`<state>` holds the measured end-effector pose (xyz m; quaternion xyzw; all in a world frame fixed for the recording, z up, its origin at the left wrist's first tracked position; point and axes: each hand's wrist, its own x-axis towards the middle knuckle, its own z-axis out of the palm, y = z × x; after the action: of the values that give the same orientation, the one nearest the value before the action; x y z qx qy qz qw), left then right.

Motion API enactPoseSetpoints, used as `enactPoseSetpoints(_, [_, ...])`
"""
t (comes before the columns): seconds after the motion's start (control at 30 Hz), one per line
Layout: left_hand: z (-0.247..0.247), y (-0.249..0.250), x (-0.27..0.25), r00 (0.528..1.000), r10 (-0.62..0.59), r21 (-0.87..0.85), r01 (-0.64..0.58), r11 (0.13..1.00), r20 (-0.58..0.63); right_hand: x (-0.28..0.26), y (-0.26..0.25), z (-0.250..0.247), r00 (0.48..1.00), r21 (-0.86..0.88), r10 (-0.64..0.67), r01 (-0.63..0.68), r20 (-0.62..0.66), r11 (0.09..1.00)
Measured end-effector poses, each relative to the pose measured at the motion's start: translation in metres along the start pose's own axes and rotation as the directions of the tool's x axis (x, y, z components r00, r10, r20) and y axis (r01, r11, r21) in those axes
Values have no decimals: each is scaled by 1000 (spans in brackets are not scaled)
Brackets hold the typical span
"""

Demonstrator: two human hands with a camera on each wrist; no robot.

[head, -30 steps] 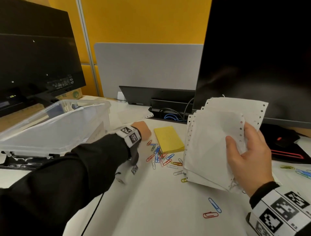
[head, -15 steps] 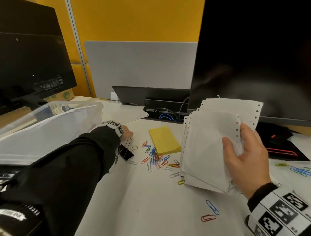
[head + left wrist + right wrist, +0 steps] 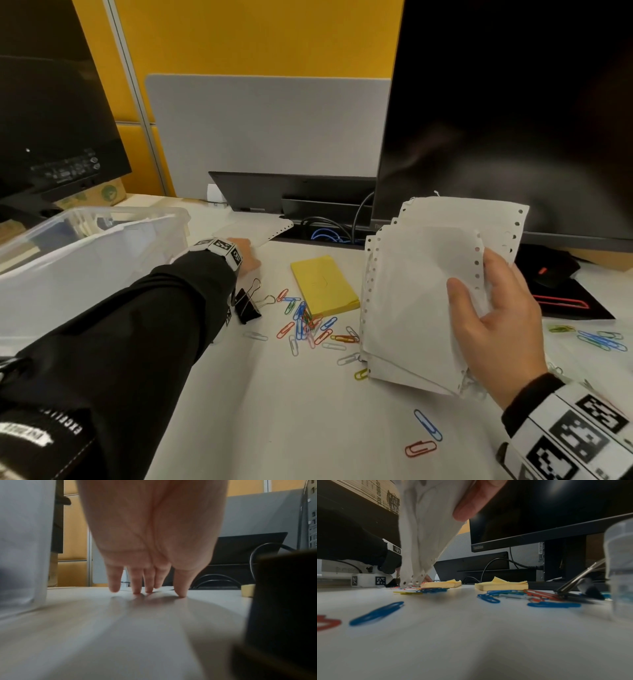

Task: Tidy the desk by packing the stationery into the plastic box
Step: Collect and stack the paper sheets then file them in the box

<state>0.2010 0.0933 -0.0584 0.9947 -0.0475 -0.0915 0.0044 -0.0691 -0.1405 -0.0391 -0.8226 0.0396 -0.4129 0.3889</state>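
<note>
My right hand (image 3: 493, 329) grips a stack of white perforated sheets (image 3: 421, 294), held upright over the desk; its thumb (image 3: 476, 500) presses the sheets (image 3: 426, 524) from the front. My left hand (image 3: 248, 255) reaches past the clear plastic box (image 3: 85, 260) to a loose perforated sheet (image 3: 260, 228) at the back. Its fingers (image 3: 137, 586) are straight, tips pressing on the desk at that sheet's near edge. A yellow sticky-note pad (image 3: 323, 284) lies between the hands. Several coloured paper clips (image 3: 305, 322) and a black binder clip (image 3: 246, 303) lie in front of it.
A large monitor (image 3: 513, 113) stands behind the right hand, another monitor (image 3: 51, 102) at the left. Cables (image 3: 329, 233) sit in a slot at the back. A second yellow pad (image 3: 501, 584) and more clips (image 3: 599, 337) lie at the right, near a black mouse (image 3: 548, 270).
My left hand has moved away from the paper clips and binder clip, back toward the loose sheet beside the box. The right hand keeps holding the stack, almost still.
</note>
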Motion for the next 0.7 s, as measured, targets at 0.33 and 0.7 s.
enactPoseSetpoints(0.33, [1, 5, -30, 996, 50, -17, -51, 999, -73, 0, -7, -3, 998, 11, 54, -55, 22, 998])
enactPoseSetpoints(0.7, [-11, 9, -98, 964, 103, -18, -110, 994, -246, -4, -22, -19, 994, 103, 104, -107, 33, 989])
